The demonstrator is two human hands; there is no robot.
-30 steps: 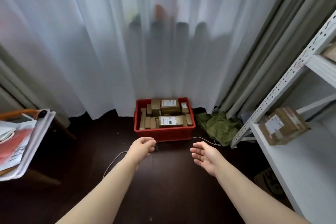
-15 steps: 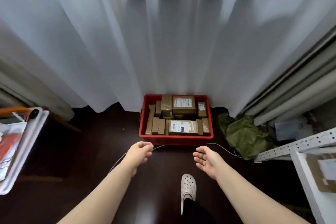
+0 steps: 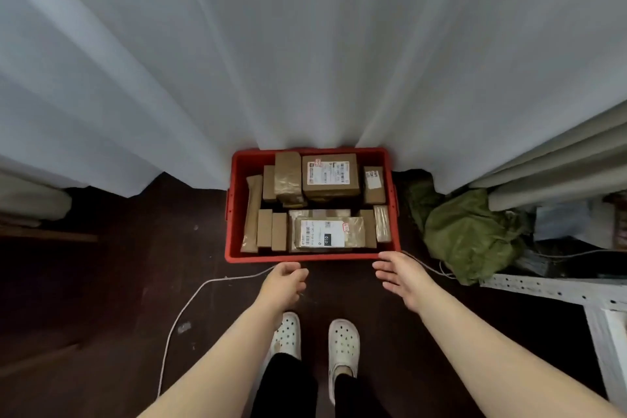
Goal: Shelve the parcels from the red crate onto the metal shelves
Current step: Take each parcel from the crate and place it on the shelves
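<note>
A red crate stands on the dark floor against the white curtain, packed with several brown cardboard parcels. A labelled parcel lies at its front and a larger labelled one at its back. My left hand hovers just short of the crate's front rim, fingers loosely curled and holding nothing. Near the front right corner, my right hand is spread with relaxed fingers, also holding nothing. Only a corner of the white metal shelf shows at lower right.
A white cable curves across the floor on the left. A crumpled green bag lies right of the crate. Grey curtains hang at right. My feet in white clogs stand just behind the hands.
The view has tipped down and closed in on the crate. Both hands have reached forward to its front rim. My two feet have come into view.
</note>
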